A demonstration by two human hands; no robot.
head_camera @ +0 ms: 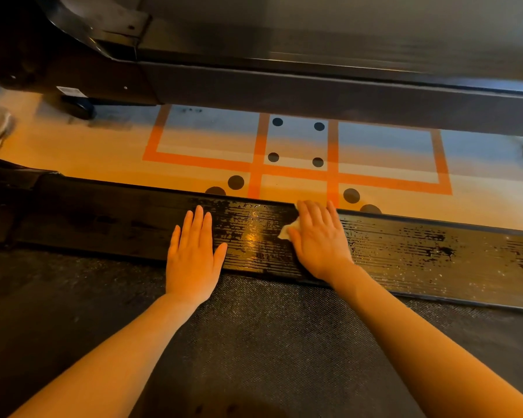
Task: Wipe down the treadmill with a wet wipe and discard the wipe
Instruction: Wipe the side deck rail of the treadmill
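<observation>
Head camera looked down at both bare arms reaching forward. The left hand (194,254) lay flat on the treadmill's black side rail (405,254), fingers straight, holding nothing. The right hand (319,239) pressed flat on the white wet wipe (289,229), which peeked out by the thumb. The rail looked wet and shiny between the hands, maybe streaky farther right.
</observation>
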